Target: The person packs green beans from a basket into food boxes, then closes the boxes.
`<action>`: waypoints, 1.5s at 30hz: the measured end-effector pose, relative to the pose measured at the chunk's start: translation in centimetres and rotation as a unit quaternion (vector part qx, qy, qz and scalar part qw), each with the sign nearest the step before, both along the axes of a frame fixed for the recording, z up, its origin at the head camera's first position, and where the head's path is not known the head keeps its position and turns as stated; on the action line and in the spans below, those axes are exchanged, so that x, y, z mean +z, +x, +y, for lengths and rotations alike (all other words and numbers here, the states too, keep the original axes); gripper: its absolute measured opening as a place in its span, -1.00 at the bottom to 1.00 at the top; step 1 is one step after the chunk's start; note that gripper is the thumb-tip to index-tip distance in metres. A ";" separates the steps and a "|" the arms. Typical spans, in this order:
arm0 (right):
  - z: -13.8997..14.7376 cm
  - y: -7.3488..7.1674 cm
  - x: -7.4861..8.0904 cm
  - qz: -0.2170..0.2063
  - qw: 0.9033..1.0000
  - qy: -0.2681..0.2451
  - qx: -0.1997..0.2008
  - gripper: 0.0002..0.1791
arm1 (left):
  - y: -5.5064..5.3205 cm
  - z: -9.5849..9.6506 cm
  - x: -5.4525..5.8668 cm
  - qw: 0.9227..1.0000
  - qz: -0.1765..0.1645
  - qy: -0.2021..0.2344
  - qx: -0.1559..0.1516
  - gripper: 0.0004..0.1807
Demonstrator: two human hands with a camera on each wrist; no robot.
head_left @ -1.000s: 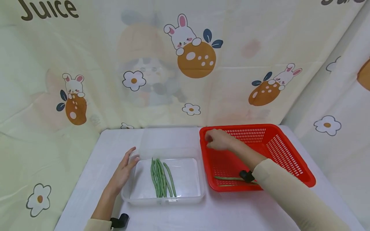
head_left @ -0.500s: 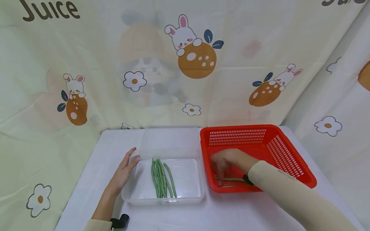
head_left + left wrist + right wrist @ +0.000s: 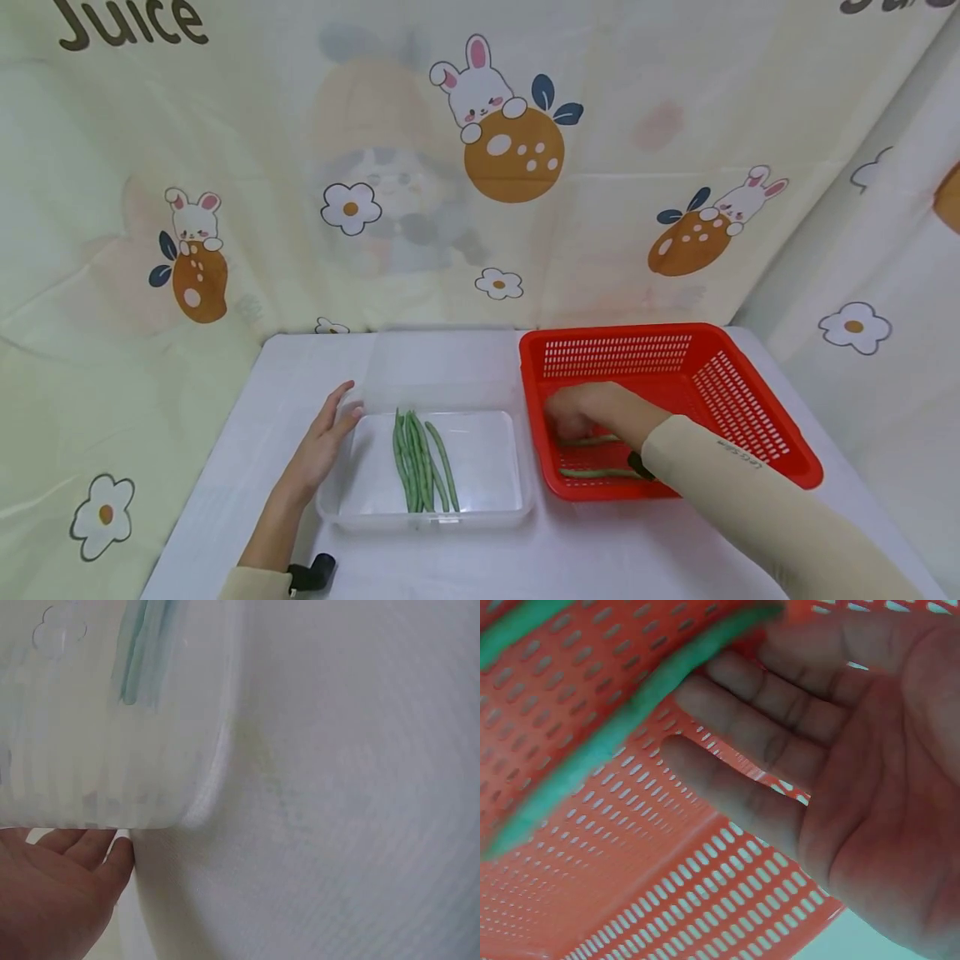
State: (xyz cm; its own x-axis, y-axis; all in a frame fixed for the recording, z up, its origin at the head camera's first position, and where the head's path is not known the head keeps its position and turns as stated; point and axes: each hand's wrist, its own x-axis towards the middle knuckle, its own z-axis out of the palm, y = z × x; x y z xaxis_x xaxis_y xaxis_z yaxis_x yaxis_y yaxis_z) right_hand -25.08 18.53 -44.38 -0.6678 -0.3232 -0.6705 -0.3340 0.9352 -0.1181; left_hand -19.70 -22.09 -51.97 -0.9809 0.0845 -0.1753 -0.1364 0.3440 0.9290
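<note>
My left hand (image 3: 318,454) rests against the left wall of a clear plastic container (image 3: 487,517), fingers spread along its side. In the left wrist view, the fingertips (image 3: 116,859) touch the container's underside edge or wall. Several green beans (image 3: 416,462) lie side by side in the container. Inside the red basket (image 3: 795,467), my right hand (image 3: 592,408) pinches a green bean (image 3: 622,727) at its fingertips, with part of the bean hidden by the hand in the head view. Nearer the basket's front lies another green bean (image 3: 596,472).
Both containers stand side by side on a white-covered table (image 3: 315,354), the basket on the right. A printed curtain (image 3: 600,250) hangs behind and around the table. Black wrist cameras (image 3: 318,572) sit at the cuffs.
My right hand has come from the basket's back left rim down to the beans, and one bean has shifted toward the back with the fingers. The left hand stays in place.
</note>
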 end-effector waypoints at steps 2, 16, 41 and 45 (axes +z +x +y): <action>0.2 0.0 0.0 -0.008 1.000 -0.008 -0.008 -0.73 | 0.1 0.0 0.0 1.000 0.000 0.002 0.000 -0.30; -0.6 0.8 0.1 0.007 0.998 0.065 -0.011 -0.49 | 0.1 -0.2 -0.3 1.000 -0.002 0.012 -0.001 -0.29; 0.6 -0.1 -0.6 -0.057 0.998 0.002 0.036 -0.78 | 0.0 -0.3 -0.3 1.000 -0.005 0.011 -0.003 -0.28; 0.9 -0.1 -0.5 -0.076 0.997 -0.015 0.009 -0.76 | 0.1 -0.3 -0.4 1.000 -0.003 0.006 -0.005 -0.26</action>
